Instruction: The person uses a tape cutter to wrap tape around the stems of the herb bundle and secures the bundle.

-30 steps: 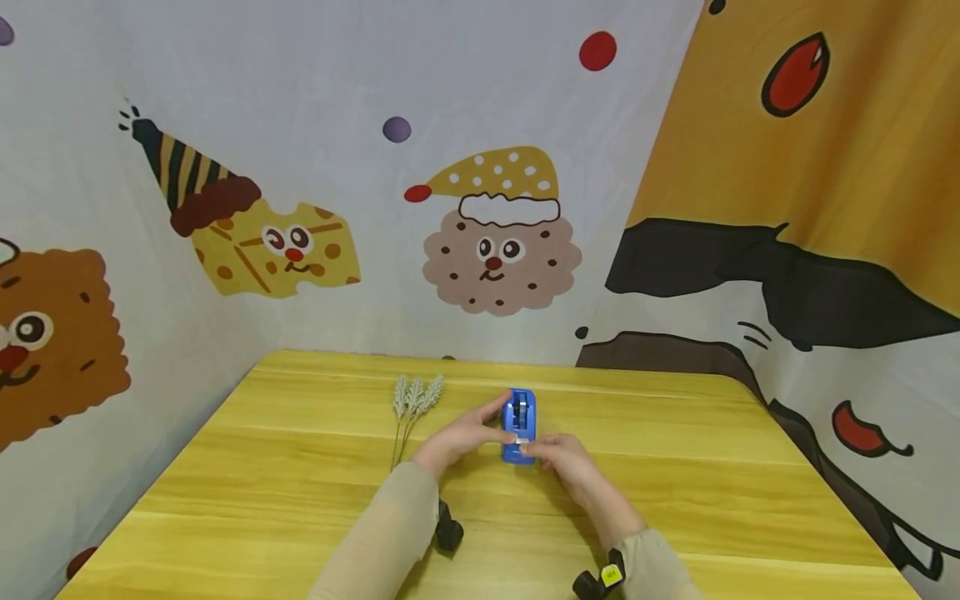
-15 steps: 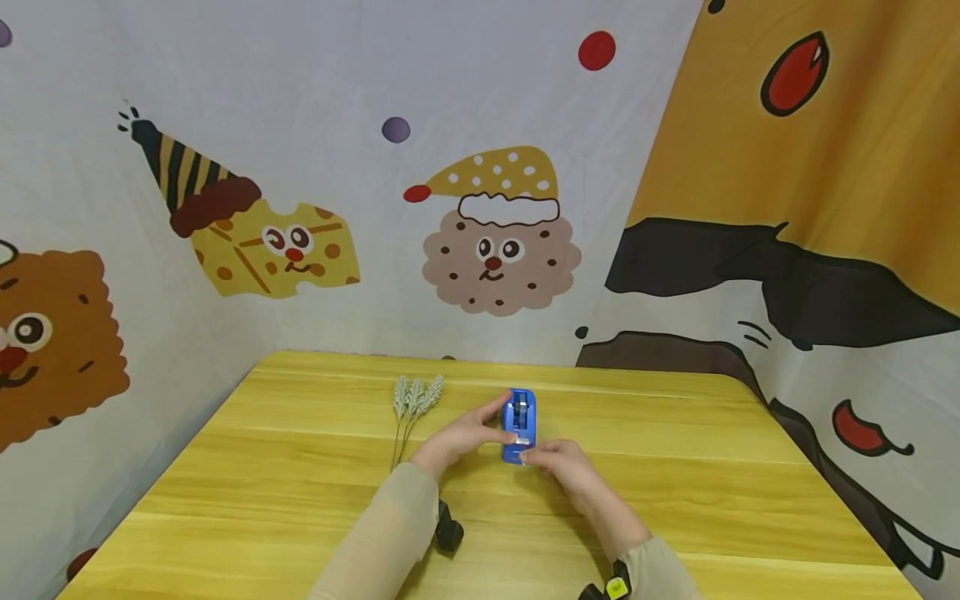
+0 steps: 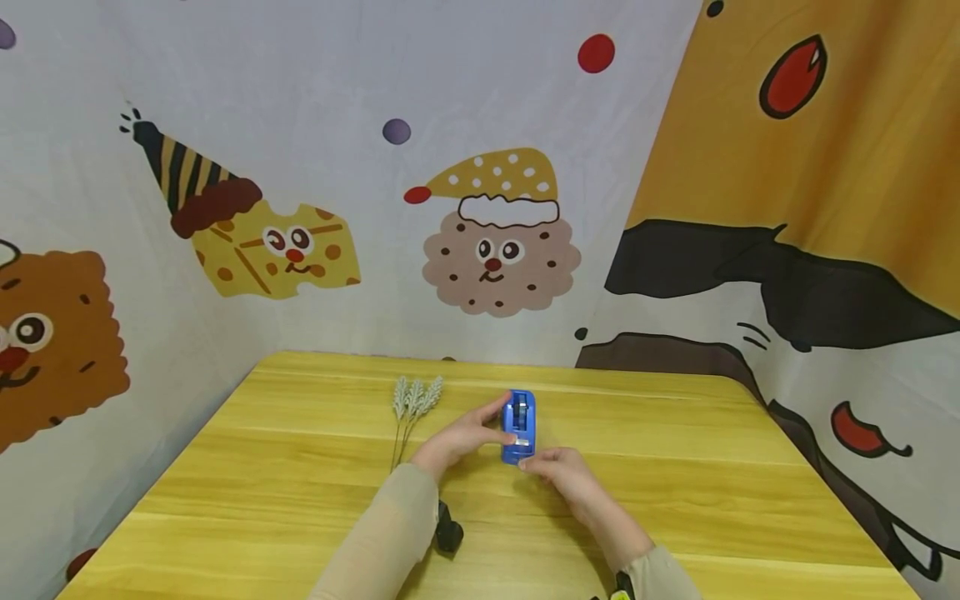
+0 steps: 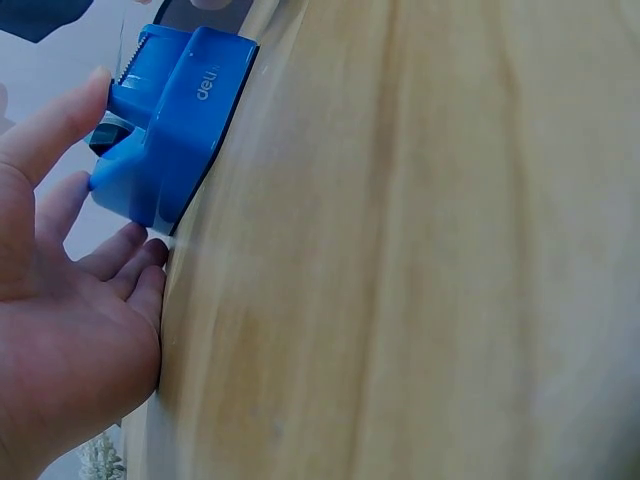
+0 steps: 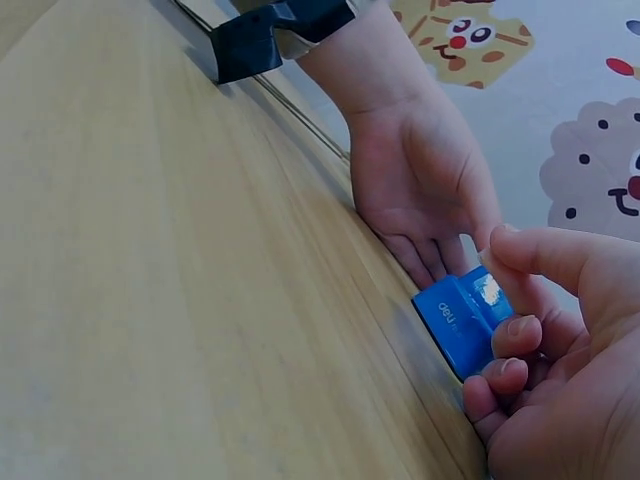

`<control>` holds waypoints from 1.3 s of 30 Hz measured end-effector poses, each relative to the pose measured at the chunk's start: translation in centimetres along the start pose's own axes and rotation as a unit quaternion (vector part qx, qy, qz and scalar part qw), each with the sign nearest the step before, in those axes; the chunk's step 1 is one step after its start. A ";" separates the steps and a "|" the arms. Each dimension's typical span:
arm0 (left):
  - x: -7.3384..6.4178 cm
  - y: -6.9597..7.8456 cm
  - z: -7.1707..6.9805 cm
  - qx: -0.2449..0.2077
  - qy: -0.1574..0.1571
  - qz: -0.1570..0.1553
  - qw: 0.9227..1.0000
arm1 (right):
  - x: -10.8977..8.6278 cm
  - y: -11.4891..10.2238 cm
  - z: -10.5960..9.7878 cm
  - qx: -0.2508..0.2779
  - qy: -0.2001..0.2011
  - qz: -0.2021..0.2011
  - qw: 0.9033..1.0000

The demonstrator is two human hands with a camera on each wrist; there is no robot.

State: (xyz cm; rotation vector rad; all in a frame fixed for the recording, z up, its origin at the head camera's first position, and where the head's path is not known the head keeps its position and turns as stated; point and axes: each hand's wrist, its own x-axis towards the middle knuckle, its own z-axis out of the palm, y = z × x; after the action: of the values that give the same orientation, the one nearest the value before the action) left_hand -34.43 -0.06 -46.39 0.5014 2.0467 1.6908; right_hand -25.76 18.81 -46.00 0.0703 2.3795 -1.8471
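Drawn slightly toward the bottom of the frame since the head view of a second ago is the right hand (image 3: 566, 471); the left hand (image 3: 463, 433) and the blue tape dispenser (image 3: 520, 429) are found where they were. Partly covered is the dispenser's left edge, by the left thumb and forefinger. Whether clear tape is held between the right fingertips cannot be made out. The right wrist camera (image 3: 624, 585) is cut off by the lower edge, and both sleeves run out of frame.

The dispenser is placed just below the centre of the head view, on the yellow worktop (image 3: 712, 467). Its long axis is aligned up and down the frame; its serrated cutter (image 4: 130, 58) is turned toward the bottom, its roll toward the top.

Grip of the left hand: the dispenser is grasped between thumb and forefinger, the remaining fingers being extended low beside it. The right thumb and forefinger are brought together at the dispenser's lower end, the other fingers curled; what is pinched cannot be told. Both forearms are angled inward from the lower edge. Grey-green sprigs (image 3: 414, 398) are noted left of centre.
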 end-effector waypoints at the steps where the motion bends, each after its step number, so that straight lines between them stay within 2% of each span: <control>1: 0.0 0.0 0.0 0.000 0.000 0.000 1.000 | -0.1 0.0 0.0 -0.001 0.001 -0.001 1.000; 11: 0.1 -0.1 0.0 -0.001 0.003 -0.003 1.000 | -1.0 0.1 0.1 -0.011 -0.008 -0.013 1.000; 21: 0.1 -0.2 0.0 0.005 0.001 -0.002 1.000 | -1.8 0.2 0.2 -0.023 -0.008 -0.004 1.000; 30: 0.1 -0.2 -0.1 0.009 0.008 -0.011 1.000 | -1.9 0.2 0.2 -0.017 -0.013 -0.001 1.000; 39: 0.1 -0.2 0.1 0.023 0.015 -0.004 1.000 | -1.8 0.3 0.2 -0.010 -0.010 -0.007 1.000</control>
State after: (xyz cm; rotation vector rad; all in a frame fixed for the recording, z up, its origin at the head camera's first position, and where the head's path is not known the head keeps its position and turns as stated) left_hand -34.48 0.09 -46.58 0.4840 2.1103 1.6601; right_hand -23.92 18.81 -46.08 0.0347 2.3903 -1.8222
